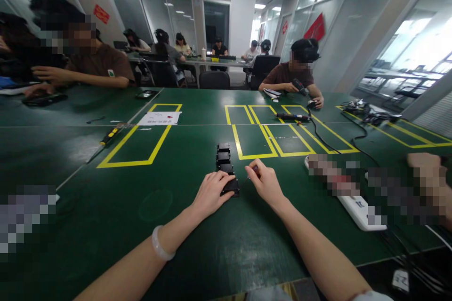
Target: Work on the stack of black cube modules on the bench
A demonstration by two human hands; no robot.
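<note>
Several small black rectangular blocks (223,156) stand in a line on the green table (197,263), running away from me. My left hand (213,194) is at the near end of the line, with thumb and fingers closed about the nearest black block (231,186). Just right of the line, my right hand (264,181) is curled up with its fingertips pinched together. Something small and dark reddish shows at its fingers, too little of it to name. The right hand is apart from the blocks.
Yellow tape outlines (257,155) mark the table ahead. A white power strip (363,214) with cables lies at right, near another person's hand (429,174). A yellow-black screwdriver (109,136) and a white paper (160,118) lie left. Across the table, a person holds a power driver (300,86).
</note>
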